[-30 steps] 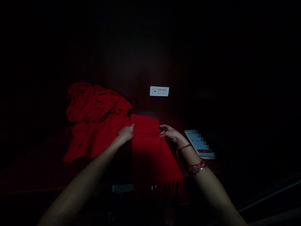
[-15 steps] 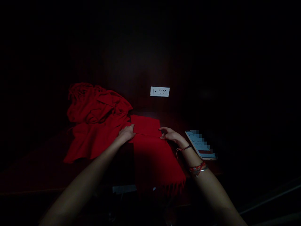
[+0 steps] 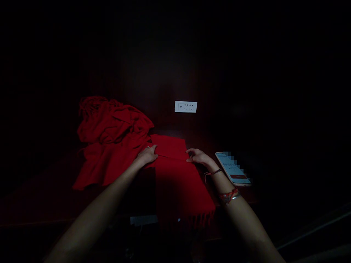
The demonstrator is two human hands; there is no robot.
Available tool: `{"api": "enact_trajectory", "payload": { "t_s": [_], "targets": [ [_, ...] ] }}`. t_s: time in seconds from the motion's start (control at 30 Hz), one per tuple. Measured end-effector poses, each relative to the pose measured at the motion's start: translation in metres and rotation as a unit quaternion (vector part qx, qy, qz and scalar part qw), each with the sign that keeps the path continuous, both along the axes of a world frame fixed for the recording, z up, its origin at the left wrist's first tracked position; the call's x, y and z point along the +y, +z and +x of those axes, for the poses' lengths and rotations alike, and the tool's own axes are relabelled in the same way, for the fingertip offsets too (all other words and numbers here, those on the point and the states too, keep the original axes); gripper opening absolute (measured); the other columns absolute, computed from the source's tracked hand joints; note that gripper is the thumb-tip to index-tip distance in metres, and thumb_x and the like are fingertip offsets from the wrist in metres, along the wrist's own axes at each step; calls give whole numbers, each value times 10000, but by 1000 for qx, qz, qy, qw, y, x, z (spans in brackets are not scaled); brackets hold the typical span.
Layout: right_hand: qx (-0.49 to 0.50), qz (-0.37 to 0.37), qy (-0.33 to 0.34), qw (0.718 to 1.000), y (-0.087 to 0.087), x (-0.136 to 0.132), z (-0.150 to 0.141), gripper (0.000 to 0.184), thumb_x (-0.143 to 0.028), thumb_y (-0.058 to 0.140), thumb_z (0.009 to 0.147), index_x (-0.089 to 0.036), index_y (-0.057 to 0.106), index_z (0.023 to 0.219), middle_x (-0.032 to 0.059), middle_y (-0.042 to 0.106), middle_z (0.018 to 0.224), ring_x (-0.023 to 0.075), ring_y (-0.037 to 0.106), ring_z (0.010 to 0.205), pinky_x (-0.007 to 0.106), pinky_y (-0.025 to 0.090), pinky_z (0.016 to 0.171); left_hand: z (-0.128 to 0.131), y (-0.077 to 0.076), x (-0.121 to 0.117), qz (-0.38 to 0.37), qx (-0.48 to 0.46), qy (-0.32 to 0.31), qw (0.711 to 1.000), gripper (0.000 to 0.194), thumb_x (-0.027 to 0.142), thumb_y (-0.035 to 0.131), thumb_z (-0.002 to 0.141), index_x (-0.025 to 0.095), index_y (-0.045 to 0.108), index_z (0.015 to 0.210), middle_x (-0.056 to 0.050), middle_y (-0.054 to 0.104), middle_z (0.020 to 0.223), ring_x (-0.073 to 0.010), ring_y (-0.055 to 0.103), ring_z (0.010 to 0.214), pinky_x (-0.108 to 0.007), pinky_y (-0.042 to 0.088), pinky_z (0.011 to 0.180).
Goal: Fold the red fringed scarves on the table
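Observation:
A red fringed scarf lies lengthwise before me, its far part doubled over and its fringe hanging past the table's front edge. At the left end of the fold line, my left hand pinches the scarf's edge between thumb and fingers. My right hand grips the opposite edge, with thumb and fingertips on the cloth and the other fingers curled. To the left, a rumpled heap of red fringed cloth reaches under or beside my left hand; which one I cannot tell.
A phone with a lit screen lies right of my right forearm. On the dark back wall sits a white power socket. The dark table's front edge runs below my arms. Most surroundings are too dark to make out.
Almost nothing differs. The view has shifted very slightly, and both hands stay at the same places on the scarf's edges.

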State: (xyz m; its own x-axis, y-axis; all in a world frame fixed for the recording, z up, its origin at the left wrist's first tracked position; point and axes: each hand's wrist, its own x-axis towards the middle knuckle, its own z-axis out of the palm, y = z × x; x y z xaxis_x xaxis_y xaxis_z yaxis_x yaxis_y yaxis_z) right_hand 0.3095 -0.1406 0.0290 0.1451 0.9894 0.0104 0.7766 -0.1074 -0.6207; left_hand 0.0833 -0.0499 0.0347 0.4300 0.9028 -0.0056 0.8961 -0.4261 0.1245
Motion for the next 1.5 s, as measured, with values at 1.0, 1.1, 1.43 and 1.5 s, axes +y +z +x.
{"api": "enact_trajectory", "payload": {
  "t_s": [1.0,1.1,1.43,1.5],
  "targets": [
    [-211,-100,129,964,5,-8,-7,557,-508,262,785,-274,153,1279,18,30,1361,273,-36,1213,550,80,907,3,7,-22,-73,77,-124,987,425,381,303,815,205,366,1197,-80,187,1324,-251,147,1200,-473,136,931],
    [-237,7,130,963,3,-1,-20,510,-490,162,813,-299,105,1282,-10,51,1359,212,-51,1220,532,19,920,11,-3,-19,56,17,-121,991,402,353,228,843,213,361,1196,-55,171,1335,-213,91,1215,-449,109,948],
    [-219,-132,94,962,-11,3,-22,616,-558,138,778,-234,49,1294,22,10,1358,204,-14,1223,528,-9,922,16,-20,-7,-73,37,-94,992,597,519,186,794,209,88,1295,-75,-18,1348,-228,-25,1214,-460,93,942],
    [-221,-110,90,965,-7,1,-22,640,-572,128,770,-212,68,1296,38,22,1357,207,-27,1223,530,-24,917,15,-22,-4,-48,18,-103,993,614,532,184,788,200,90,1295,-79,-11,1349,-228,-22,1215,-453,96,943]
  ]
}}
